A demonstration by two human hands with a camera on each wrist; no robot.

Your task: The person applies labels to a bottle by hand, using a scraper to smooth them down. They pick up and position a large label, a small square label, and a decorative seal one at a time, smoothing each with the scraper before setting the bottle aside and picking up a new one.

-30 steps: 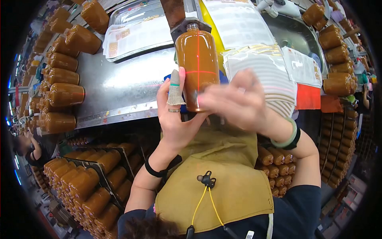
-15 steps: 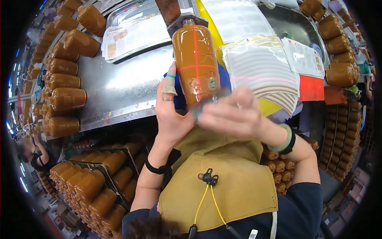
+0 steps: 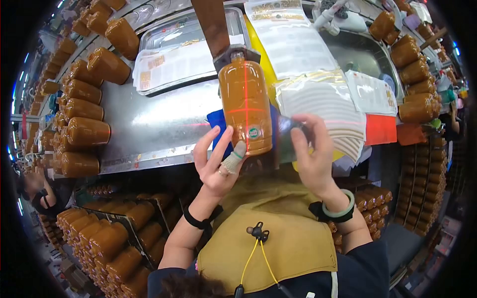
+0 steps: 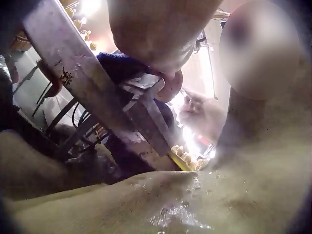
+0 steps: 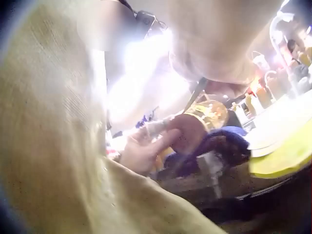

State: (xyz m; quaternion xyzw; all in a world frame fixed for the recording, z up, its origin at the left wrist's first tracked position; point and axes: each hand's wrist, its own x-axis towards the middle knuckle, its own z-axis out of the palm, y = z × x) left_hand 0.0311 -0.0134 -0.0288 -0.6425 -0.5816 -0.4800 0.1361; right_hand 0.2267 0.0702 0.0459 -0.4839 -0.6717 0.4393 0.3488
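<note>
An amber-brown bottle (image 3: 246, 94) lies lengthwise over a blue cloth (image 3: 217, 119), its neck end at a metal bracket (image 3: 236, 50). Red crossed light lines fall on the bottle, and a round green mark shows near its base. At the lower left of the bottle is the left hand (image 3: 216, 169), fingertips touching its side and base; one finger wears a pale knitted cover. Off to the bottle's right, the right hand (image 3: 315, 161) pinches a blurred, dark translucent sheet (image 3: 289, 141). In the right wrist view the left hand (image 5: 141, 153) touches the bottle's base (image 5: 189, 135).
Brown bottles (image 3: 89, 131) line the table's left side, with more on racks below and at right. Behind lie a metal tray (image 3: 171, 30) with printed sheets, stacks of pale sheets (image 3: 318, 102), a red sheet (image 3: 381, 129) and a sink (image 3: 370, 52).
The right hand has moved away from the bottle's base to the right. The left fingers have shifted down towards the base. The bottle's green mark now sits nearer the middle of its visible face.
</note>
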